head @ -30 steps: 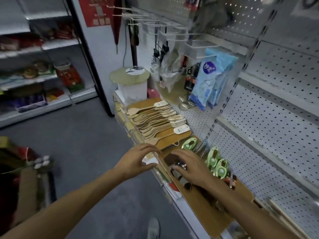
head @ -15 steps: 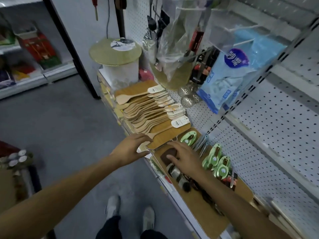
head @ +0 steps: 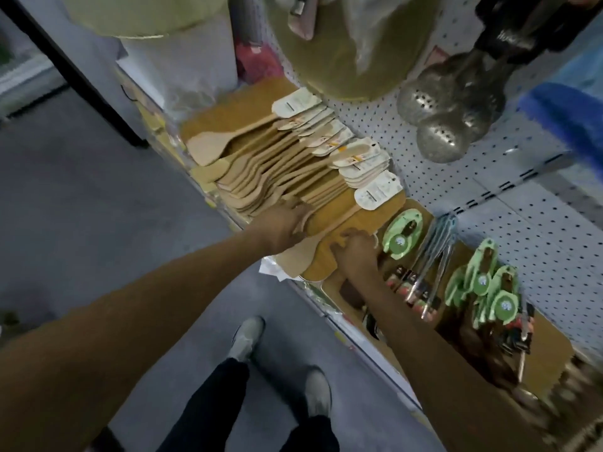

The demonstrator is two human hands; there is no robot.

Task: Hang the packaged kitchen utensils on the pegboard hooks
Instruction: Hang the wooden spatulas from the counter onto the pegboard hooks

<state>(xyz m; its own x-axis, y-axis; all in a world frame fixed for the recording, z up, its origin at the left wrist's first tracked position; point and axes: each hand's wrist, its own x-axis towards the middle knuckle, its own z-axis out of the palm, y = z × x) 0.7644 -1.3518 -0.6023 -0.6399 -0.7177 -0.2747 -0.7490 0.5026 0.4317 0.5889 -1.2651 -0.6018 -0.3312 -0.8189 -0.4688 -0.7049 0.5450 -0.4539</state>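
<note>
The left hand [head: 280,225] lies on the near end of the fanned stack of pale wooden spatulas with white card labels [head: 277,164], fingers fairly straight and spread over the blades, pressing rather than curling round any one. The right hand [head: 354,251] rests just beside it on the flat brown wooden cutting board [head: 355,220] that lies under and beside the spatulas; its fingers bend at the board's near edge, but whether they truly grip it I cannot tell. All of this sits on the store shelf [head: 352,340], not on any hook. To the right of the board lie green-carded packaged utensils [head: 403,234], a further cluster of green cards [head: 483,285] and thin metal tongs [head: 434,259]. Behind stands the white perforated pegboard [head: 528,223], with grey metal skimmer ladles [head: 440,112] hanging in front of it. Below, grey shoes [head: 246,337] stand on the grey floor [head: 81,197]
</note>
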